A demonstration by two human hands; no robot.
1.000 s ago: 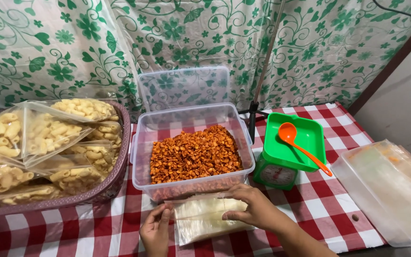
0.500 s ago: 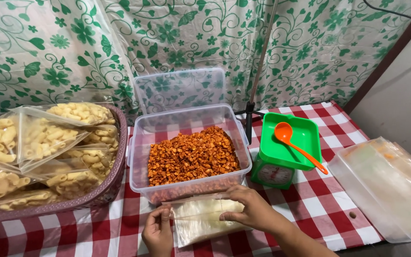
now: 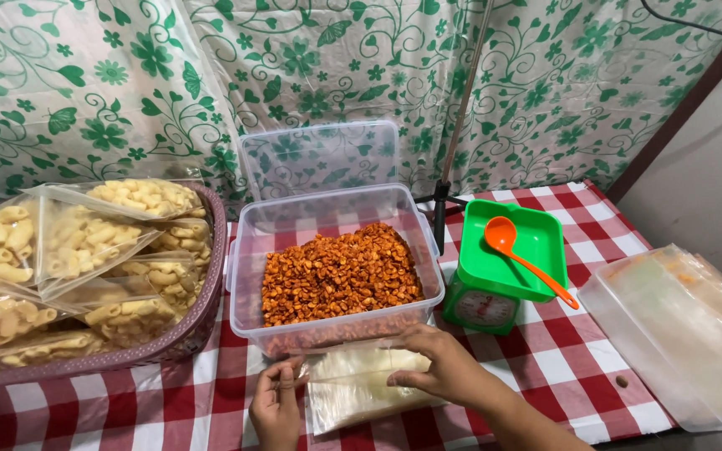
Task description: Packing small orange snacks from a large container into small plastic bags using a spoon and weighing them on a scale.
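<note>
Both hands pinch a stack of clear plastic bags (image 3: 361, 388) at the front edge of the table (image 3: 561, 367), which has a red-and-white checked cloth. Left hand (image 3: 277, 405) grips the stack's left edge with thumb and fingers; right hand (image 3: 444, 367) lies over its upper right part, fingers closed on the top bag. Stack lies flat, just in front of a clear tub (image 3: 336, 267), touching or nearly touching its front wall. Tub holds orange-brown fried snack pieces (image 3: 340, 271); its clear lid (image 3: 319, 159) stands upright behind it against the floral curtain (image 3: 85, 83). Left edge: a purple basket (image 3: 202, 317) piled with sealed bags of pale macaroni crackers (image 3: 77, 242). Right of the tub: a green kitchen scale (image 3: 495, 288) with an orange spoon (image 3: 520, 250) in its tray. Right edge: a second clear flat container (image 3: 678, 342).
</note>
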